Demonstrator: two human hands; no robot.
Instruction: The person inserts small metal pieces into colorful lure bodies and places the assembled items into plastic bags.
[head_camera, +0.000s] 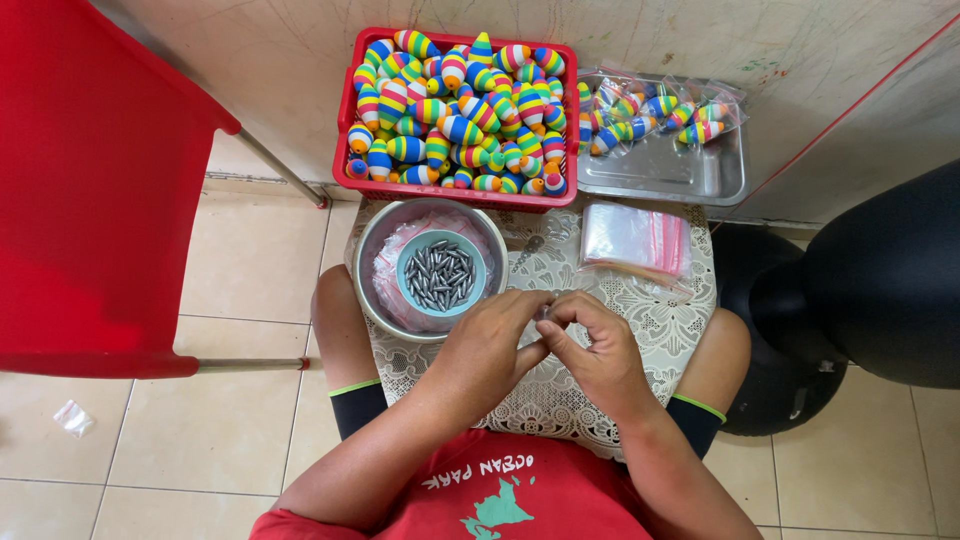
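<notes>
Both hands meet over the lace-covered surface (655, 320) on the person's lap, fingertips pinched together around something small and partly hidden; it looks like a clear little bag, but I cannot tell for sure. Left hand (492, 345) comes in from the lower left with the forearm slanting up, fingers curled inward to the right. Right hand (598, 352) comes from the lower right, thumb and forefinger closed against the left fingertips. Each grip is clenched on that small item, which sits right between them, touching both, so neither hand is nearer. Just above the left hand stands a metal bowl (372, 262) holding a blue cup of grey lead weights (440, 275), whose long axes point every way. A stack of clear zip bags (636, 238) lies above the right hand. Farther off, a red basket of striped floats (460, 105) and a metal tray (690, 170) holding bagged ones
</notes>
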